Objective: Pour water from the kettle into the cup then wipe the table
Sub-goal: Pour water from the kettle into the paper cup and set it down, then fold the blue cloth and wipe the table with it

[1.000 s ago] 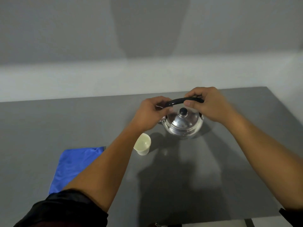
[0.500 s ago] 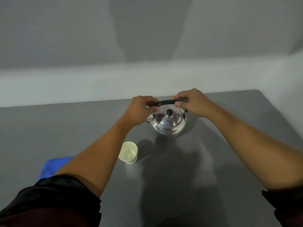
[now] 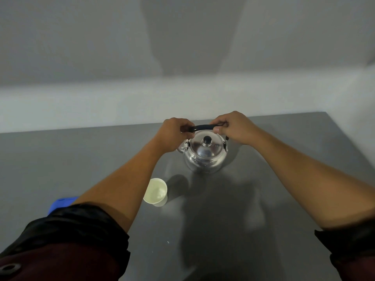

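Observation:
A shiny steel kettle (image 3: 205, 156) with a black lid knob stands on the grey table (image 3: 263, 199), near its far edge. Its black handle (image 3: 203, 127) arches over the lid. My left hand (image 3: 174, 134) grips the handle's left end and my right hand (image 3: 233, 128) grips its right end. The spout, at the kettle's left, is mostly hidden behind my left hand. A small white cup (image 3: 155, 192) stands upright in front of the kettle, to its left, beside my left forearm. Only a corner of the blue cloth (image 3: 63, 202) shows past my left sleeve.
A pale wall with a light band runs behind the table's far edge. The table's right edge slants down the right side. A few tiny white specks (image 3: 168, 242) lie on the table near me.
The view has shifted, so kettle and cup sit differently in frame and my left sleeve now hides most of the cloth. Both hands still hold the kettle's handle.

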